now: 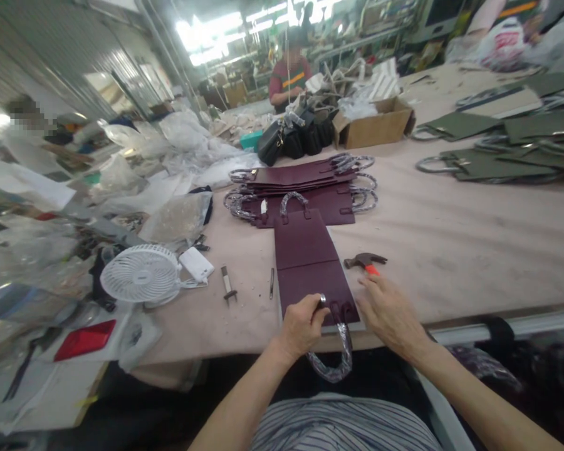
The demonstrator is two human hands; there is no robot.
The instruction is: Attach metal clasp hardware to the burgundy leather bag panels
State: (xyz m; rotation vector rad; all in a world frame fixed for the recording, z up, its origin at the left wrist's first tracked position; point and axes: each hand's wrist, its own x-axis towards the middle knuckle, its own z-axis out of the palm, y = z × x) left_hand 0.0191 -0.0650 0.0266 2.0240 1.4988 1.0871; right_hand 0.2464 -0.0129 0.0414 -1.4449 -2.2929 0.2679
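Note:
A flat burgundy leather bag panel (309, 250) lies in front of me, with plastic-wrapped handles at both ends. Over its near part, my left hand (301, 326) is closed around a short metal tool whose shiny round end (322, 299) sticks out above the fist; the rest is hidden. The near handle (331, 374) hangs past the table edge, just right of that hand. To the right of the panel, my right hand (392, 313) is on the orange-red handle of a claw hammer (367, 260). The hammer's dark head lies at the tabletop; most of its grip is covered by the hand.
Stacked burgundy panels (305, 178) lie beyond. Left are a slim metal rod (271, 283), a pronged tool (227, 285), a white fan (141, 274) and a red packet (85, 339). Green panels (498, 164) lie right. A cardboard box (376, 125) and a co-worker (289, 78) are farther back.

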